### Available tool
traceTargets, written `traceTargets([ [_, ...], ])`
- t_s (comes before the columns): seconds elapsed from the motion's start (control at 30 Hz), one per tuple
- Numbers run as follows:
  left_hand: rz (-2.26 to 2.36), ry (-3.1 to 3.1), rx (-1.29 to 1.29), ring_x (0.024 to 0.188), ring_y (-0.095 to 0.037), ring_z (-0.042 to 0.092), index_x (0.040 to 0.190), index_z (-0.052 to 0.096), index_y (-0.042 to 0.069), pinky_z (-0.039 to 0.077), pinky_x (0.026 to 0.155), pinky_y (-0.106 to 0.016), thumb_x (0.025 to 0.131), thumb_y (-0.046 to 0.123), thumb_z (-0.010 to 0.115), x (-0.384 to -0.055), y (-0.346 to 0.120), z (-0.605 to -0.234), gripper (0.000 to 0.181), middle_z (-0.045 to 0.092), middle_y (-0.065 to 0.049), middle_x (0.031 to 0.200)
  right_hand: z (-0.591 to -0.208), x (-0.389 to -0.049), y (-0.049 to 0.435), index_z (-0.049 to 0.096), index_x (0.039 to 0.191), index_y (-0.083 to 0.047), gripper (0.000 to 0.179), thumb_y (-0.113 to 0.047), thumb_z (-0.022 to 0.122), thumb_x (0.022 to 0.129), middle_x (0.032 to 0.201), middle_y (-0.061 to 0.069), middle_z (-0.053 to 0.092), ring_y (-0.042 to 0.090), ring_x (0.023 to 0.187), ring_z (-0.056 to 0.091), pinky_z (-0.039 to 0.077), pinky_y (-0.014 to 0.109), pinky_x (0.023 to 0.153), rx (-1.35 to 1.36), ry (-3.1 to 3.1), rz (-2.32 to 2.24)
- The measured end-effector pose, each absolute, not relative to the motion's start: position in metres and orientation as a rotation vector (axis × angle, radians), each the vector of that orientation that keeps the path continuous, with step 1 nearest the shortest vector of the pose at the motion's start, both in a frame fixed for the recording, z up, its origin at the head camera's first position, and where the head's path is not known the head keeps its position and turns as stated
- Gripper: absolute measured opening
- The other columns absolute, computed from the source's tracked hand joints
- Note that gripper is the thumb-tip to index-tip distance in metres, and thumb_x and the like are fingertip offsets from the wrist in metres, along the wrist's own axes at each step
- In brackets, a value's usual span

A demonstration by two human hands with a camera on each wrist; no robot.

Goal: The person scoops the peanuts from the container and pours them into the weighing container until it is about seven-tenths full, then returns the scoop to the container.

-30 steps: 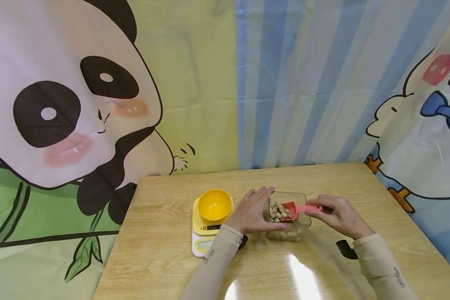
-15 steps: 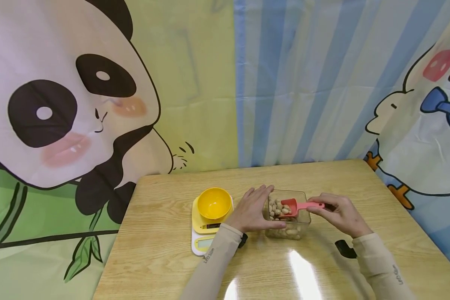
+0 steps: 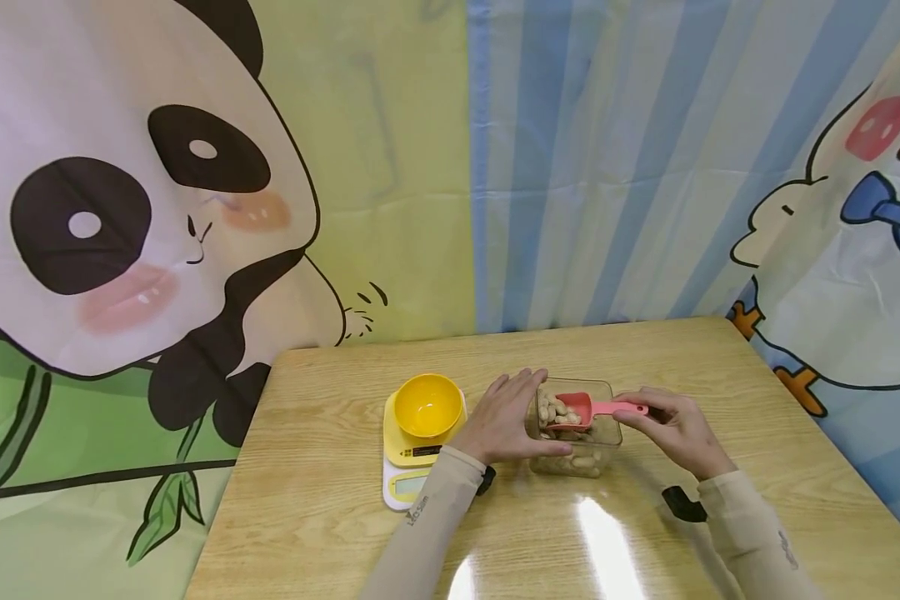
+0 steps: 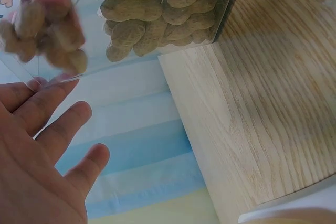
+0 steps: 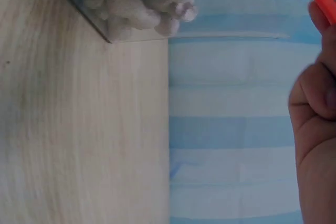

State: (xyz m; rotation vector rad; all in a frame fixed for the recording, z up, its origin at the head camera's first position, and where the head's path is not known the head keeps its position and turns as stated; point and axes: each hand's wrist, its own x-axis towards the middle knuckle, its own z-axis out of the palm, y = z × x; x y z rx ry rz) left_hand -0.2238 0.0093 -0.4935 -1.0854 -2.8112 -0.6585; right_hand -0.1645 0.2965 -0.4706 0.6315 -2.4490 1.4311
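A clear plastic container (image 3: 607, 433) stands on the table, partly filled with unshelled peanuts (image 4: 173, 9). My left hand (image 3: 498, 421) holds it from the left, thumb along the front rim and fingertips at the back; in the left wrist view, two fingertips meet the rim while the other fingers spread free. My right hand (image 3: 678, 429) pinches the handle of a pink-red scoop (image 3: 581, 408) from the right. The scoop's bowl is heaped with peanuts and lies within the container's opening. Only part of the right hand and handle shows in the right wrist view.
Left of the container, a yellow bowl (image 3: 428, 407) sits on a yellow and white kitchen scale (image 3: 405, 486). My left forearm passes close to the scale's right side. A printed curtain (image 3: 390, 208) with a panda hangs behind the wooden table (image 3: 307, 467).
The scoop has risen slightly and tilted with its load of peanuts, the right wrist turning a little. The left hand keeps its place on the container.
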Motion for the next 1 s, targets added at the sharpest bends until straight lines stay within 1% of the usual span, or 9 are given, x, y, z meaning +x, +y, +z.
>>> traceTargets([
  [0.17, -0.692, -2.809, -1.085, 0.151, -0.015, 0.025, 0.163, 0.024, 0.021, 0.016, 0.125, -0.041, 0.074, 0.091, 0.053, -0.224, 0.009, -0.494, 0.116, 0.03, 0.005, 0.164, -0.491, -0.171, 0.299, 0.076, 0.115, -0.012, 0.024, -0.001, 0.071, 0.094, 0.098, 0.003, 0.071, 0.015, 0.063, 0.056, 0.049, 0.029, 0.052, 0.583, -2.451, 1.512],
  [0.23, -0.7, -2.814, -1.082, 0.151, -0.016, 0.025, 0.162, 0.024, 0.02, 0.015, 0.125, -0.041, 0.074, 0.091, 0.053, -0.224, 0.009, -0.494, 0.117, 0.03, 0.006, 0.164, -0.496, -0.173, 0.3, 0.076, 0.115, -0.013, 0.023, -0.004, 0.071, 0.094, 0.104, 0.003, 0.071, 0.018, 0.066, 0.059, 0.052, 0.029, 0.054, 0.571, -2.46, 1.536],
  [0.3, -0.697, -2.821, -1.081, 0.152, -0.015, 0.025, 0.163, 0.023, 0.021, 0.015, 0.125, -0.04, 0.074, 0.092, 0.052, -0.224, 0.01, -0.494, 0.117, 0.029, 0.006, 0.165, -0.498, -0.172, 0.301, 0.076, 0.116, -0.013, 0.023, -0.004, 0.071, 0.095, 0.103, 0.003, 0.07, 0.02, 0.068, 0.059, 0.052, 0.03, 0.055, 0.546, -2.453, 1.561],
  [0.43, -0.681, -2.822, -1.089, 0.151, -0.015, 0.025, 0.163, 0.021, 0.023, 0.014, 0.125, -0.04, 0.074, 0.092, 0.052, -0.224, 0.01, -0.494, 0.117, 0.029, 0.006, 0.165, -0.502, -0.17, 0.306, 0.075, 0.117, -0.009, 0.022, -0.003, 0.069, 0.096, 0.098, 0.004, 0.069, 0.024, 0.068, 0.054, 0.049, 0.03, 0.055, 0.502, -2.421, 1.597],
  [0.53, -0.675, -2.821, -1.086, 0.151, -0.015, 0.026, 0.163, 0.022, 0.023, 0.014, 0.125, -0.039, 0.074, 0.091, 0.053, -0.224, 0.01, -0.494, 0.117, 0.03, 0.005, 0.164, -0.505, -0.168, 0.309, 0.074, 0.117, -0.005, 0.023, -0.001, 0.068, 0.096, 0.091, 0.005, 0.067, 0.022, 0.066, 0.05, 0.044, 0.031, 0.054, 0.497, -2.381, 1.626],
  [0.6, -0.676, -2.822, -1.081, 0.151, -0.015, 0.026, 0.163, 0.022, 0.022, 0.014, 0.125, -0.039, 0.074, 0.091, 0.054, -0.225, 0.01, -0.493, 0.117, 0.03, 0.005, 0.164, -0.508, -0.168, 0.31, 0.073, 0.118, -0.002, 0.024, 0.002, 0.067, 0.096, 0.091, 0.005, 0.065, 0.019, 0.067, 0.048, 0.043, 0.03, 0.054, 0.493, -2.352, 1.655],
  [0.77, -0.68, -2.828, -1.074, 0.151, -0.015, 0.025, 0.163, 0.021, 0.023, 0.014, 0.125, -0.039, 0.074, 0.09, 0.055, -0.225, 0.01, -0.493, 0.117, 0.03, 0.005, 0.164, -0.515, -0.166, 0.314, 0.071, 0.12, 0.005, 0.025, 0.006, 0.065, 0.096, 0.098, 0.005, 0.067, 0.016, 0.072, 0.048, 0.044, 0.031, 0.057, 0.447, -2.303, 1.722],
  [0.9, -0.678, -2.838, -1.068, 0.151, -0.015, 0.025, 0.163, 0.02, 0.025, 0.014, 0.125, -0.038, 0.073, 0.09, 0.056, -0.224, 0.009, -0.492, 0.117, 0.03, 0.004, 0.164, -0.518, -0.165, 0.315, 0.07, 0.121, 0.004, 0.025, 0.003, 0.065, 0.096, 0.103, 0.004, 0.068, 0.015, 0.075, 0.05, 0.048, 0.03, 0.062, 0.415, -2.305, 1.725],
  [1.0, -0.666, -2.846, -1.069, 0.152, -0.015, 0.025, 0.164, 0.019, 0.025, 0.013, 0.125, -0.039, 0.073, 0.091, 0.055, -0.223, 0.009, -0.492, 0.118, 0.03, 0.004, 0.165, -0.52, -0.164, 0.315, 0.071, 0.121, 0.004, 0.025, 0.004, 0.065, 0.096, 0.102, 0.004, 0.067, 0.015, 0.076, 0.05, 0.048, 0.029, 0.062, 0.404, -2.301, 1.721],
])
